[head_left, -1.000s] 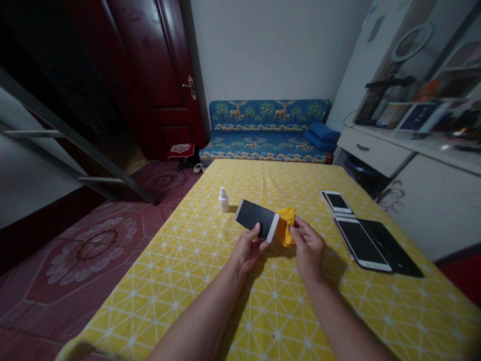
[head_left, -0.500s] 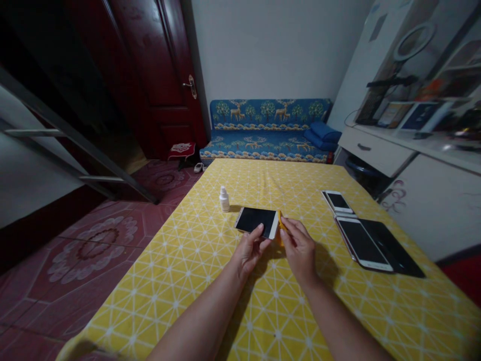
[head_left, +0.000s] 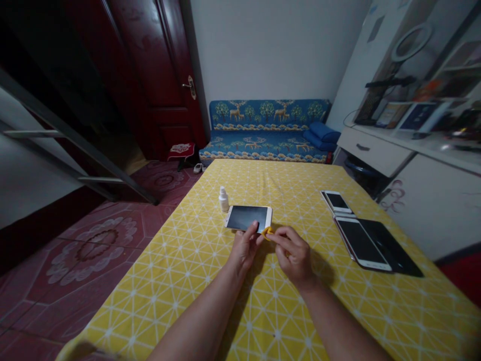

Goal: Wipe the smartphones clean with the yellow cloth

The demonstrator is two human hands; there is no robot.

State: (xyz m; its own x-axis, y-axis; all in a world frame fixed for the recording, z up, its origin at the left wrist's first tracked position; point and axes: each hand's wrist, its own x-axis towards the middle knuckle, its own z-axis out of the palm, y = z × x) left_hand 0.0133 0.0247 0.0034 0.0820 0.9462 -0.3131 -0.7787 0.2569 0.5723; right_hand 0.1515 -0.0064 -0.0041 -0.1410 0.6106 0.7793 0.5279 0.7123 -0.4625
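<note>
My left hand (head_left: 246,246) grips the near edge of a white smartphone (head_left: 246,217) with a dark screen, held face up just above the yellow patterned tablecloth (head_left: 270,301). My right hand (head_left: 292,254) is closed around a bunched yellow cloth (head_left: 267,232), of which only a small bit shows beside the phone's near right corner. A small white dropper bottle (head_left: 223,199) stands just left of the phone.
Two more white phones (head_left: 337,201) (head_left: 361,244) and a black slab (head_left: 391,248) lie at the table's right. A blue patterned sofa (head_left: 265,130) stands beyond the far edge, a dark red door (head_left: 158,75) at left, white cabinets (head_left: 413,165) at right.
The phone has tipped from angled to nearly flat and shifted left. My right hand has bunched the yellow cloth into its fingers and moved left to the phone's near corner.
</note>
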